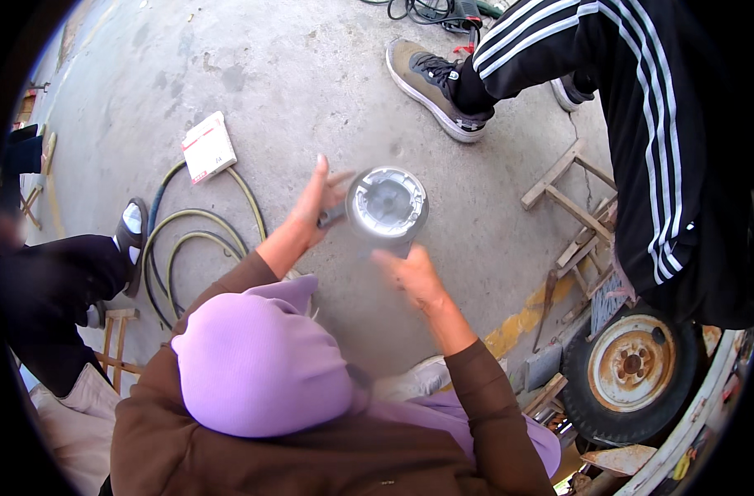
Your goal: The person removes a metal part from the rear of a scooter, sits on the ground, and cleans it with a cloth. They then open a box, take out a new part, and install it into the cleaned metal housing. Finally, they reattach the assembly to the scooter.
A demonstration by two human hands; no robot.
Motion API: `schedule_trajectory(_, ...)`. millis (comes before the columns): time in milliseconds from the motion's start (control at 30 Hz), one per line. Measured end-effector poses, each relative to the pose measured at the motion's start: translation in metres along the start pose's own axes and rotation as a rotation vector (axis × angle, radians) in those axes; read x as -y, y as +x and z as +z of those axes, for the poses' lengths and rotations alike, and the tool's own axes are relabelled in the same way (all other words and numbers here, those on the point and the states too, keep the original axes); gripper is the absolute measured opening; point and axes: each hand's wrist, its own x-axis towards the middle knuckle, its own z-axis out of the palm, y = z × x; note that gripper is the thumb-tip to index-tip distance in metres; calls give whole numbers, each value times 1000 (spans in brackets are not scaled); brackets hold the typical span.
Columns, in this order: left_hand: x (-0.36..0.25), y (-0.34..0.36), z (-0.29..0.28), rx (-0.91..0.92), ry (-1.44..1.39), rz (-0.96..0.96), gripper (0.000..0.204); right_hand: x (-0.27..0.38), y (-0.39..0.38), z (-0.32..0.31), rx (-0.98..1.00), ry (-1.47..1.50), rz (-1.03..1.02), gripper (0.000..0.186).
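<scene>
A round grey metal part [387, 207] with a shiny silver inner ring is between my hands; dark stubs jut from its left and lower sides. Its exact kind is not clear, and its outer edge is blurred. Beside the left stub is my left hand [315, 202], thumb raised and fingers stretched out behind the stub. My right hand [414, 277] is just below the part, close to the lower stub. Motion smears its fingers, so its grip does not show. My purple-clothed left knee [257, 364] rises below the left forearm.
A white box [209, 149] lies by a coiled hose [166, 207]. On the right are a person in striped trousers [658, 149], a wooden stool [571, 194] and a tyred wheel [631, 368]. Another person's shoe [130, 240] is at left. A corded tool [463, 15] lies at the top.
</scene>
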Motion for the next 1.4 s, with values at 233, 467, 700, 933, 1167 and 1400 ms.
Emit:
schedule_trajectory(233,18,-6,33,-52,274,-47,74,-13,4,3,-89,-5,-23,17)
schedule_trajectory(467,-11,2,15,-79,351,-34,83,-30,6,4,-62,50,21,18)
schedule_trajectory(700,5,-7,22,-88,183,-63,78,-10,-9,3,-51,65,9,19)
schedule_trajectory(933,27,3,21,-91,340,34,81,-19,-5,21,-139,87,-92,18)
schedule_trajectory(1167,7,13,16,-225,363,118,81,-20,-7,14,-151,-95,-217,30)
schedule_trajectory(1400,7,7,10,-236,195,89,80,-1,-21,4,-134,-165,-201,36)
